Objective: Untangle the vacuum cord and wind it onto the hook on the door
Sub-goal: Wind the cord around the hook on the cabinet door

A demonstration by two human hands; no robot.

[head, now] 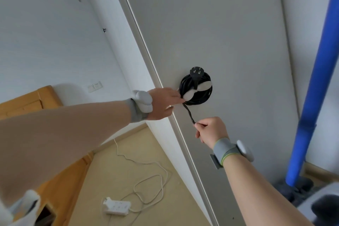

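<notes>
**Cord coiled on the door hook, both hands at it**

A flat grey door (229, 33) fills the middle of the view, with a white wall (45, 33) to its left and a pale wooden floor (113, 170) below. On the door's face the black vacuum cord (205, 97) sits wound in a round coil around a white plastic hook with two oval wings (197, 89). Its black three-pin plug (196, 73) lies at the top of the coil.

The left hand (163, 103) reaches in from the left with its fingers stretched out roughly straight. The fingertips rest against the coil's left edge at the hook's lower wing, gripping nothing that can be seen.

Below the coil a short twisted tail of the cord runs down to the right hand (211, 130). That hand is curled and pinches the tail between thumb and forefinger. Both wrists wear grey bands.

A white power strip with a loose white cable (116, 206) lies on the floor, beside orange-brown wooden furniture (23, 104). A blue upright tube (319, 88) stands at the right, near the door.
</notes>
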